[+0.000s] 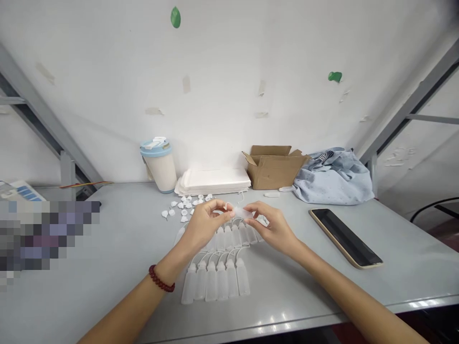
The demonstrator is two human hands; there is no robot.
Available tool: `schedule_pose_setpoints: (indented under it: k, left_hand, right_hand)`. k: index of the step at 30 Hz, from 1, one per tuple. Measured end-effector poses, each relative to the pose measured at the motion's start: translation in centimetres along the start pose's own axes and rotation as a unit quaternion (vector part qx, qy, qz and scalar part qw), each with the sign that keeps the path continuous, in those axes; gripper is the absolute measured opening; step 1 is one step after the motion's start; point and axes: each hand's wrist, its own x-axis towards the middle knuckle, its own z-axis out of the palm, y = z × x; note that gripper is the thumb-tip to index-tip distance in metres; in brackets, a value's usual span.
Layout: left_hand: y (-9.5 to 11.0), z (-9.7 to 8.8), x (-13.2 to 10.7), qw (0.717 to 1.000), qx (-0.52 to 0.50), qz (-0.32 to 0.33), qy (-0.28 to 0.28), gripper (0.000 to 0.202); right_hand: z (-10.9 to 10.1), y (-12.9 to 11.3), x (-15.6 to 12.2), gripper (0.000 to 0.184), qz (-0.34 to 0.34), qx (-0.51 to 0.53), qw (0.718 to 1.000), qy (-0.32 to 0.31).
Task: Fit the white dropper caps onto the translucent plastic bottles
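Between my two hands is a small translucent squeeze bottle (242, 213), lying sideways above the table. My left hand (208, 220) pinches its white tip end with thumb and fingers. Around the bottle's body, my right hand (271, 224) closes with thumb and forefinger. Below them stretches a front row of similar bottles (211, 283) with thin curved tubes at their tops. A second row of bottles (229, 237) lies partly hidden behind my hands. Several loose white caps (184, 205) are scattered just beyond my left hand.
A cup with a blue lid (158, 165), a stack of white trays (215, 180), an open cardboard box (274, 169) and a blue cloth bag (333, 179) line the wall. A phone (346, 237) lies right. Two bottles (272, 195) lie near the box.
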Motion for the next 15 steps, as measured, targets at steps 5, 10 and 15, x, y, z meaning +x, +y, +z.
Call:
schedule_pose_setpoints:
  k: [5,10,15]
  left_hand:
    - [0.16,0.10,-0.20,1.000,0.002,-0.008,0.001,0.022]
    - [0.31,0.41,-0.33,1.000,-0.005,-0.002,0.018,0.022]
    - [-0.08,0.62,-0.21,0.998,-0.052,0.008,0.023,0.020]
  right_hand:
    - [0.55,0.11,-0.30,0.013,-0.050,-0.036,0.997,0.036]
    - [0.87,-0.04,-0.57,0.013,-0.063,-0.053,0.996,0.044]
    - [1.01,-0.36,-0.94,0.015,-0.050,-0.058,0.997,0.030]
